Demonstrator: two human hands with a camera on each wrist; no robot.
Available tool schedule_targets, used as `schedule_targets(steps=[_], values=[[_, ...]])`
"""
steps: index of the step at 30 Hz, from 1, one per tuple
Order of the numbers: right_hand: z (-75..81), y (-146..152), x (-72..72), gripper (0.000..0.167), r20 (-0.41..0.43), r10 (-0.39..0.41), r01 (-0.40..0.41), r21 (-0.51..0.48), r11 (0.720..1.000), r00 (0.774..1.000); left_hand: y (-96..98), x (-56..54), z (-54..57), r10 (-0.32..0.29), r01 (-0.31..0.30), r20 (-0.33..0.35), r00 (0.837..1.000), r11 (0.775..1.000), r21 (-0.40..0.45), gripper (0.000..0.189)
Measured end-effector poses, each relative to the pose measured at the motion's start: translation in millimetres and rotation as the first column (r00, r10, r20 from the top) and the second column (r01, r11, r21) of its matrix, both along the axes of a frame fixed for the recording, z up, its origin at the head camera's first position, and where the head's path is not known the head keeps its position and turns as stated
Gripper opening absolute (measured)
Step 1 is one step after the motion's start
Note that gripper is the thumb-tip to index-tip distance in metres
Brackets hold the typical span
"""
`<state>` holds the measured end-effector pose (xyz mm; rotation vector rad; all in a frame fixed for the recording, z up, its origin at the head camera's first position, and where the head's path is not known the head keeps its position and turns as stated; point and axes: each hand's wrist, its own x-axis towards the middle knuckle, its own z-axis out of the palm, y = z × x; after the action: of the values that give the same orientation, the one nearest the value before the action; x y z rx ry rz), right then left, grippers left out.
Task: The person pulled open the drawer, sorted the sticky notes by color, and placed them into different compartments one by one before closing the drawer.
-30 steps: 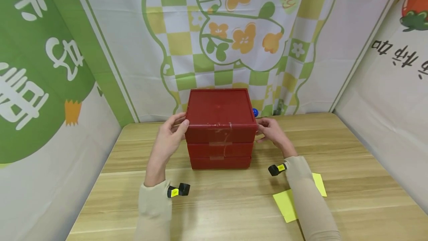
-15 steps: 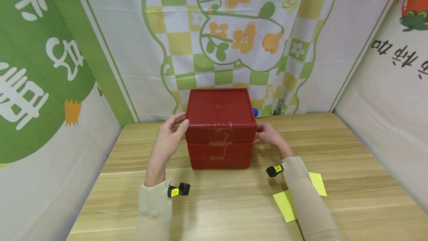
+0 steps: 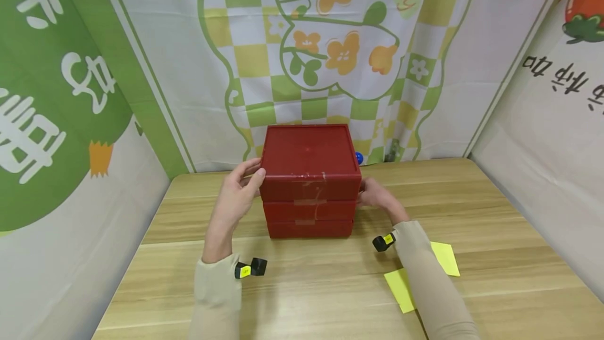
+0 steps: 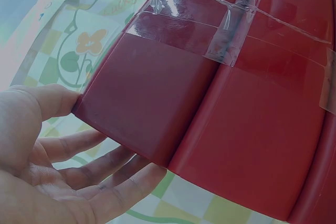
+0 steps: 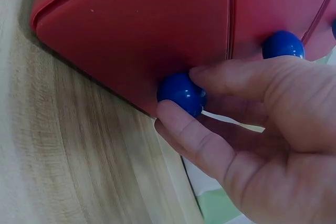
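A red three-tier drawer unit (image 3: 309, 153) stands on the table, clear tape across the side facing me. Blue round knobs project from its right side. In the right wrist view, my right hand (image 5: 262, 124) pinches the lowest blue knob (image 5: 181, 93), near the tabletop, between thumb and fingers. Another blue knob (image 5: 283, 44) sits on the middle tier, just beyond the thumb. From the head view, the unit hides the right fingertips (image 3: 375, 193). My left hand (image 4: 58, 156) rests against the unit's left side, thumb tip at the upper corner, fingers fairly straight.
Yellow paper sheets (image 3: 400, 288) lie on the wooden table (image 3: 321, 287), partly under my right forearm. A patterned curtain (image 3: 252, 62) hangs close behind the unit. One blue knob (image 3: 359, 158) shows at its upper right.
My right hand has moved lower and closer in along the unit's right side, its fingers passing out of sight in the head view. The left hand and the unit stay put.
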<state>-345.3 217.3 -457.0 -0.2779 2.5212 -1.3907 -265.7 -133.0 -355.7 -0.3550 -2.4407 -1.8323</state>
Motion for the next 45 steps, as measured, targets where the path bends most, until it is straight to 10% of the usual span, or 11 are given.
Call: schedule_targets(steps=[45], values=[[16.7, 111, 22.1, 0.033, 0.078, -0.02, 0.023, -0.04, 0.999, 0.997, 0.5, 1.6, 1.4, -0.002, 0.002, -0.015, 1.0, 1.0, 0.008, 0.052]])
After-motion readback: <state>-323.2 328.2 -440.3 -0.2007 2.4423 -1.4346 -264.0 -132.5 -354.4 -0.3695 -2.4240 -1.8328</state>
